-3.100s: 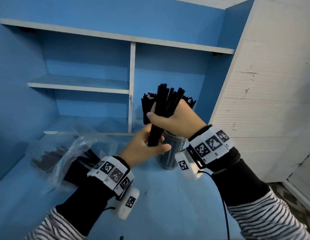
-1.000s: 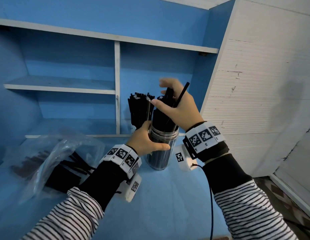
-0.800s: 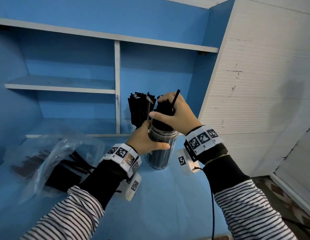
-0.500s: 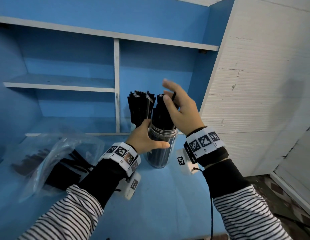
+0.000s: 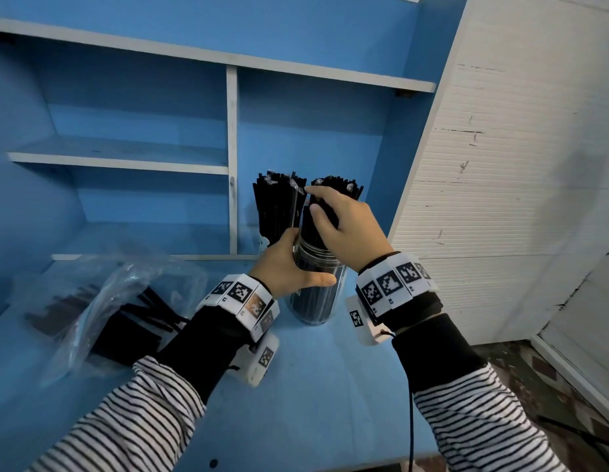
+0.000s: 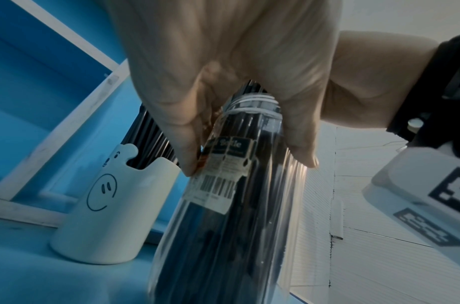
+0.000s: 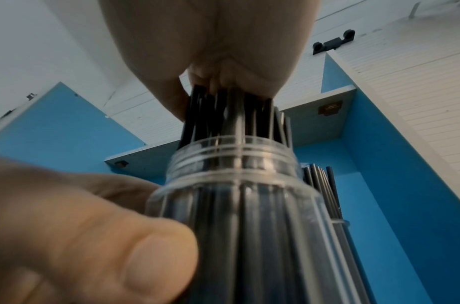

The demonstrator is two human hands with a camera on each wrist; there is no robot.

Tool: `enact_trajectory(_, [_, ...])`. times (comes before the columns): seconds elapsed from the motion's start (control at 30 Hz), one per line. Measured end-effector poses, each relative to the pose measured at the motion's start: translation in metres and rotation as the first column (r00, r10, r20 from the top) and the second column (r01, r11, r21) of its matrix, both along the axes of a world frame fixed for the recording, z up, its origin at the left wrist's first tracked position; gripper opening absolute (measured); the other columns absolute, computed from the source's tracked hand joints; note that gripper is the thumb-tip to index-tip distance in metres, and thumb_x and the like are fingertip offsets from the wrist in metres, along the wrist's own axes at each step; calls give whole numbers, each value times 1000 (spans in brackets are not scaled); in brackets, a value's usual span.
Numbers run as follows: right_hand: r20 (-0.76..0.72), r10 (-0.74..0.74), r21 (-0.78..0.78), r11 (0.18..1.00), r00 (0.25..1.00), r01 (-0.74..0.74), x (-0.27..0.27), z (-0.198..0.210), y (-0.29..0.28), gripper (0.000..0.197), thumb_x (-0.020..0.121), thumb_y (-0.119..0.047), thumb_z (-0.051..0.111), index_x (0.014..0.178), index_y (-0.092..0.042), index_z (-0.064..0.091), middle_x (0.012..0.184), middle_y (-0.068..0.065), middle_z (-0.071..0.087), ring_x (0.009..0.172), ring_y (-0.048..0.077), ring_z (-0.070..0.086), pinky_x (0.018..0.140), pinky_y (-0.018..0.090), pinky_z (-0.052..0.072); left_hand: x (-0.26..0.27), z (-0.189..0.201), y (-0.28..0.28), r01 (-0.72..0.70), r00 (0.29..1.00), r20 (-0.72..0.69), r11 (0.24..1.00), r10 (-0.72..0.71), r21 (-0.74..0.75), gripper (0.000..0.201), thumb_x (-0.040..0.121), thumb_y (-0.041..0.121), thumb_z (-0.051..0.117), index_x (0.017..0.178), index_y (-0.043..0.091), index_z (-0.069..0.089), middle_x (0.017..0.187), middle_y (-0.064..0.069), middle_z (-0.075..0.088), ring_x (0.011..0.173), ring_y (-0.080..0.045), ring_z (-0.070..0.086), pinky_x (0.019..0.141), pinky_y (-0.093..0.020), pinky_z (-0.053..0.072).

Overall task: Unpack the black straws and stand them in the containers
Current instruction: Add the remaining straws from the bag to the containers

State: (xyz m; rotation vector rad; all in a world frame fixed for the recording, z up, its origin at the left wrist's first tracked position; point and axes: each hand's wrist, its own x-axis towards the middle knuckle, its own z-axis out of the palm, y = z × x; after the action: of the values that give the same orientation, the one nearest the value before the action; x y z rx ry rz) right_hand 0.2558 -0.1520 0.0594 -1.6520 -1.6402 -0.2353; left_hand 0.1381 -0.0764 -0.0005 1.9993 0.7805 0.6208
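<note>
A clear plastic jar (image 5: 313, 303) packed with black straws (image 5: 335, 183) stands upright on the blue tabletop (image 5: 313, 386). My left hand (image 5: 291, 269) grips the jar just below its threaded neck (image 6: 252, 102). My right hand (image 5: 340, 226) is curled round the straws above the rim, its fingers reaching over their tops (image 7: 223, 111). Just behind and left stands a white smiley-face cup (image 6: 101, 205), also full of black straws (image 5: 277, 206). More straws lie in a crumpled clear plastic bag (image 5: 102, 311) at the left.
A blue shelf unit with a white upright divider (image 5: 231, 158) stands behind the containers. A white ribbed panel (image 5: 500, 182) closes off the right side. The table's right edge drops to the floor (image 5: 534, 369). A black cable (image 5: 410, 420) hangs from my right wrist.
My right hand, open with spread fingers above the jar half a second ago, has come down and closed round the straws. The one straw that stuck up is now level. My left hand has kept its grip.
</note>
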Motion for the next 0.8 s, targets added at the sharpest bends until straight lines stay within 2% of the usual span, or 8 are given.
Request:
enact_trajectory(0.13, [-14,42,31,999,999,-42,-3,1,-3,51,99,-31,46,147,-22,33,150,-4,40,135,7,36,105,16,29,-1,0,-3,-1,1000,-6,1000,1,-5,98,59,41,89,139,24,35,124,8,59,113,-13,57,97,-35,49])
enact_trajectory(0.27, [205,-8,-111,993,979,31,-8,-6,0,52,100,-41,40,147,-20,37,151,-3,39,143,14,29,117,35,26,-2,1,-11,12,1000,24,1000,-12,14,92,70,35,84,143,27,29,117,18,49,107,-3,49,88,-20,39])
enact_trajectory(0.4, [269,-59,-166,980,961,107,-11,-2,2,53,100,-46,34,146,-19,39,151,-2,39,142,15,30,117,35,25,-1,4,-13,31,999,9,999,-32,43,94,74,31,82,147,22,23,119,16,45,113,-3,46,89,-17,35])
enact_trajectory(0.47, [262,-42,-188,978,964,94,-12,1,1,54,100,-46,34,147,-19,37,152,-2,37,144,15,26,118,37,22,-4,3,-12,62,998,-9,997,-61,44,109,71,35,83,152,20,12,136,13,43,127,-8,44,96,-20,37])
enact_trajectory(0.57, [165,-1,-56,998,986,10,-20,3,-1,51,99,-40,41,144,-15,41,150,0,41,144,17,25,118,33,21,-22,-2,-11,48,998,-43,996,-44,76,120,69,42,82,154,30,-2,161,7,17,142,-11,27,113,-35,33])
enact_trajectory(0.67, [96,67,167,982,993,-83,-36,4,-3,38,95,-28,47,128,-11,56,130,2,57,127,18,47,106,22,33,-54,-5,-8,-79,997,4,985,79,153,81,79,31,71,149,29,30,150,8,40,136,-10,39,112,-34,35])
enact_trajectory(0.73, [61,134,257,955,989,-146,-51,1,-2,27,91,-21,48,110,-7,63,109,3,63,104,16,55,91,18,39,-84,-2,-3,-164,986,37,958,160,234,47,85,24,66,128,37,53,134,12,54,126,-6,47,107,-27,36])
enact_trajectory(0.8, [-47,265,261,934,963,-244,-69,-6,3,22,88,-17,48,96,-5,65,93,3,63,87,12,56,78,17,43,-117,6,2,-227,973,43,920,225,320,36,86,20,64,113,43,60,124,15,58,116,-2,51,101,-25,38])
